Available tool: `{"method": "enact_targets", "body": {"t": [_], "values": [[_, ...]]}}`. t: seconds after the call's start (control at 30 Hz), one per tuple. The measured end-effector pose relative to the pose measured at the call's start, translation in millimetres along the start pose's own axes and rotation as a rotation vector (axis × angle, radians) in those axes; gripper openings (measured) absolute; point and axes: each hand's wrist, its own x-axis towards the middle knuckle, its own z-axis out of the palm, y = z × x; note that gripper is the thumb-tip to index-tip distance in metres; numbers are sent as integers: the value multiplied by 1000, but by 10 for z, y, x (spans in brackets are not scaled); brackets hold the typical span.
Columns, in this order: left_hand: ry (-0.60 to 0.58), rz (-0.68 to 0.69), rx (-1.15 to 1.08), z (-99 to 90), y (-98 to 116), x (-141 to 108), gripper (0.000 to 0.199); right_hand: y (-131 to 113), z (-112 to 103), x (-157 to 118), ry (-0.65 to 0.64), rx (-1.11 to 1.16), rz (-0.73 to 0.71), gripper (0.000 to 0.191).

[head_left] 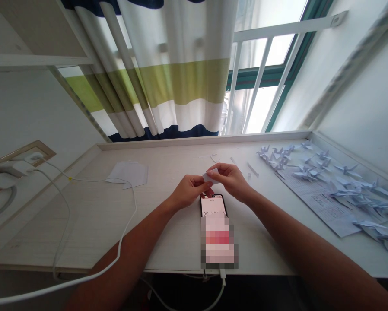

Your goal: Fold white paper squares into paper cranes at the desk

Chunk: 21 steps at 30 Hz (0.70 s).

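A small piece of white folded paper (211, 176) is held between my two hands, above the top end of a phone. My left hand (191, 190) pinches its left side with thumb and fingers. My right hand (230, 177) grips the right side, thumb lying over the paper. Below them the phone (212, 206) lies on the white desk, its screen lit with a timer and its lower part blurred out. How the paper is folded is partly hidden by my fingers.
Many folded paper cranes (307, 172) lie at the right, several on a printed sheet (323, 203). Blank paper sheets (129, 173) rest at the left, crossed by a white cable (135, 203). Paper scraps (252, 169) lie beyond my right hand. A charging plug (222, 273) hangs at the desk's front edge.
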Motion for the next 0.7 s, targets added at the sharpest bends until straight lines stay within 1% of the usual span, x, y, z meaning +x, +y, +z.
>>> {"method": "enact_targets", "body": {"t": [0.1,0.17,0.27,0.33,0.4,0.53,0.7], "values": [[10,40,59,23,-29,7,39,-31,21,-19,-67,38,34,30],[45,62,86,42,-41,10,38,-44,31,-28,-87,74,41,29],[96,99,127,66,-31,9,35,-52,34,-30,-69,89,16,24],[106,130,143,79,-10,4,33,-54,29,-29,-49,77,-7,21],[102,144,119,93,13,-4,34,-61,26,-29,-47,71,-18,19],[113,128,44,120,29,-12,36,-93,39,-34,-76,69,-1,20],[104,146,-8,143,-3,-8,36,-101,67,-41,-49,59,20,21]]}}
